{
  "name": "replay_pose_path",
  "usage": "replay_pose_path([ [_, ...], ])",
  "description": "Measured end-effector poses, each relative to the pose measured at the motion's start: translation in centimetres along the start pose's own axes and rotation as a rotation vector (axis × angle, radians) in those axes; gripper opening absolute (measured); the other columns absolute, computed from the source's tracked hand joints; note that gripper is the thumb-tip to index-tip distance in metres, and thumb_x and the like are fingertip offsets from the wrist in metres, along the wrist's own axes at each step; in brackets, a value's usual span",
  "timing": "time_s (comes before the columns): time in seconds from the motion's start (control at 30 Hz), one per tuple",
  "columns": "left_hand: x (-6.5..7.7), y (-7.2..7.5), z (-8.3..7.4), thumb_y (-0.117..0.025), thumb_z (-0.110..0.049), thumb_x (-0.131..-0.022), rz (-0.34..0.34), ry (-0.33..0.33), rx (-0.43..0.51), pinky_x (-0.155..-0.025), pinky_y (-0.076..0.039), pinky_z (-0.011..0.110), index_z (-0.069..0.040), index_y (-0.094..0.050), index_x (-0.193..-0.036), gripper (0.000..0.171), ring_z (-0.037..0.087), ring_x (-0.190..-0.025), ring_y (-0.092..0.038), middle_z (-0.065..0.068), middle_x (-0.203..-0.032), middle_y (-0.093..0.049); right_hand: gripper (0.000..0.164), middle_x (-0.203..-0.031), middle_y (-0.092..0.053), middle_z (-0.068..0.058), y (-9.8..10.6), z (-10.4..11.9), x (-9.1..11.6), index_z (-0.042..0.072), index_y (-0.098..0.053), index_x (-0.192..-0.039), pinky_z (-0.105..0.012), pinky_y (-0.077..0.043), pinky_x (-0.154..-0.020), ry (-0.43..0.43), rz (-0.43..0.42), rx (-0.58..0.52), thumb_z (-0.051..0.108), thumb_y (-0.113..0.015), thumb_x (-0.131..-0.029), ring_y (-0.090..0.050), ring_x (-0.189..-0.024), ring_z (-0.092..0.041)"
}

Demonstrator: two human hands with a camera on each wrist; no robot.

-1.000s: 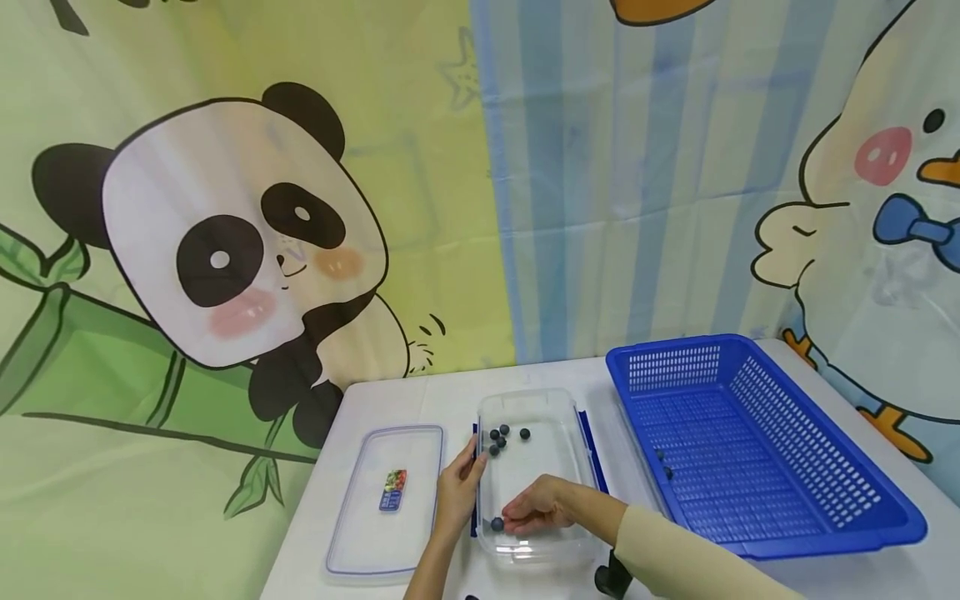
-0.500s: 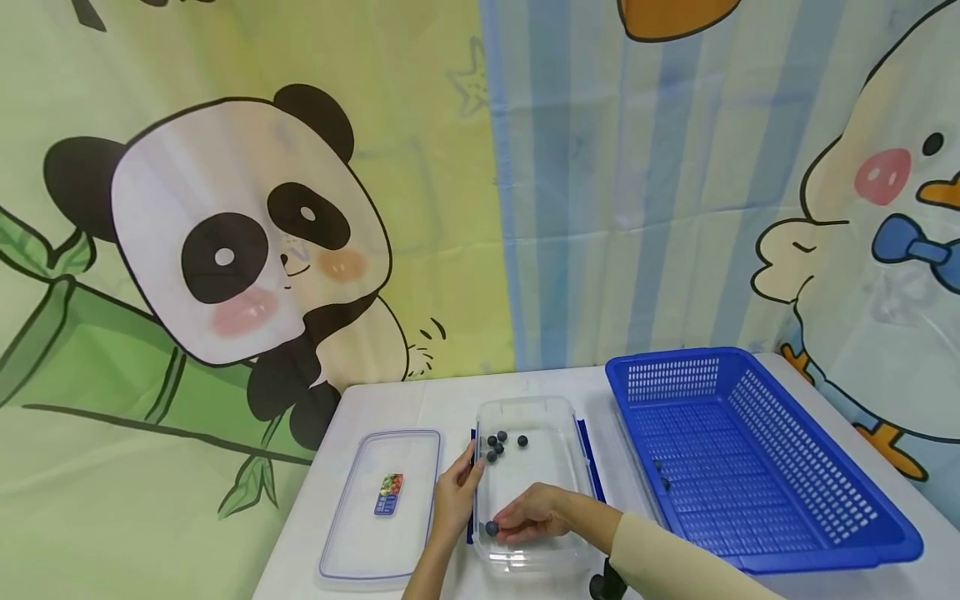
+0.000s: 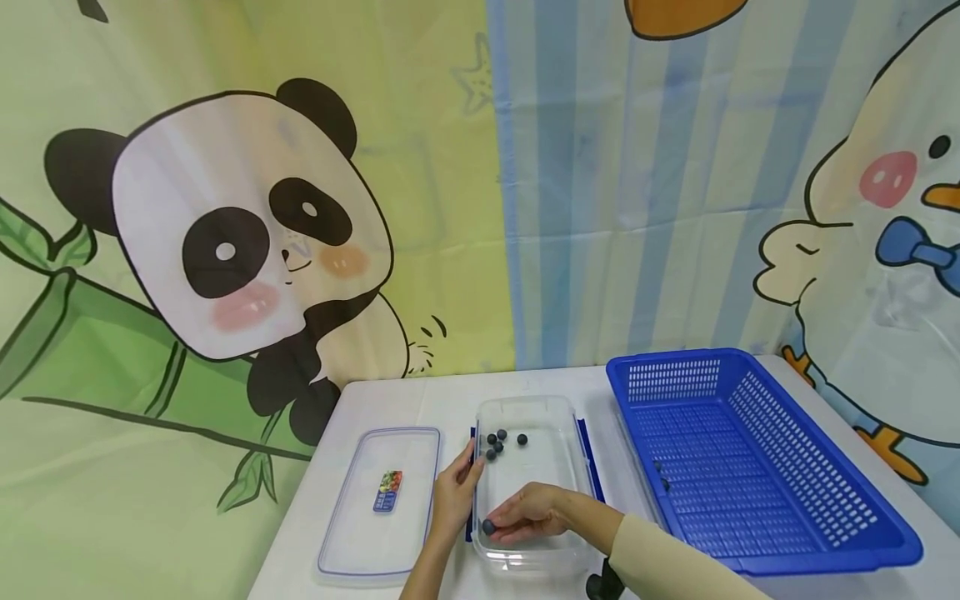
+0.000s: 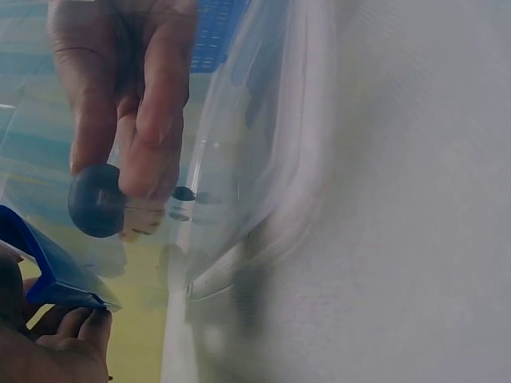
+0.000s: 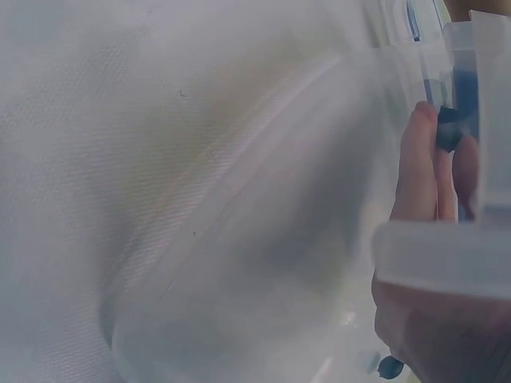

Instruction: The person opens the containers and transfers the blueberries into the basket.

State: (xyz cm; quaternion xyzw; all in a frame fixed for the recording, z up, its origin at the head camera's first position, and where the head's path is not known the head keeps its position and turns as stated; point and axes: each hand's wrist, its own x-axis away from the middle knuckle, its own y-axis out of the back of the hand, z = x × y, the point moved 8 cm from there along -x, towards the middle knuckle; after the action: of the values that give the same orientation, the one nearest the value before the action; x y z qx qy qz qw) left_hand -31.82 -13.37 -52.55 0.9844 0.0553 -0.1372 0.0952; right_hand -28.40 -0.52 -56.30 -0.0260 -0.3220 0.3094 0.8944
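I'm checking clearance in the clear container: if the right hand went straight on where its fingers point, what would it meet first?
The dark berry that the right hand pinches would probably touch the clear container's left wall first; how much gap lies between is hard to judge.

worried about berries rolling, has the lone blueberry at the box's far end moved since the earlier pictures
No. Judged against the clear container's far wall, the lone blueberry shows no visible shift in the head view.
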Motion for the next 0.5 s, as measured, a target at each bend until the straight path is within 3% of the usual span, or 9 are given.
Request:
replay_pose_path([
  [0.27, 0.0, 0.0, -0.3, -0.059, -0.019, -0.091, 0.006, -0.020, -0.005, -0.096, -0.040, 0.026, 0.003, -0.049, -0.128, 0.044, 0.030, -0.121, -0.045, 0.017, -0.132, -0.047, 0.018, -0.095, -0.068, -0.019, 0.2, 0.3, -0.2, -0.004, -0.067, -0.103, -0.029, -0.054, -0.082, 0.011, -0.003, -0.037, 0.001, -0.062, -0.086, -0.067, -0.085, -0.022],
  [0.5, 0.0, 0.1, -1.0, -0.058, -0.012, -0.092, 0.015, -0.043, -0.001, -0.096, -0.040, 0.031, 0.010, -0.047, -0.126, 0.043, 0.037, -0.119, -0.043, 0.024, -0.131, -0.045, 0.021, -0.097, -0.067, -0.020, 0.8, 1.2, 0.0, -0.006, -0.065, -0.105, -0.030, -0.053, -0.083, 0.106, -0.033, -0.087, 0.000, -0.062, -0.086, -0.066, -0.090, -0.025],
])
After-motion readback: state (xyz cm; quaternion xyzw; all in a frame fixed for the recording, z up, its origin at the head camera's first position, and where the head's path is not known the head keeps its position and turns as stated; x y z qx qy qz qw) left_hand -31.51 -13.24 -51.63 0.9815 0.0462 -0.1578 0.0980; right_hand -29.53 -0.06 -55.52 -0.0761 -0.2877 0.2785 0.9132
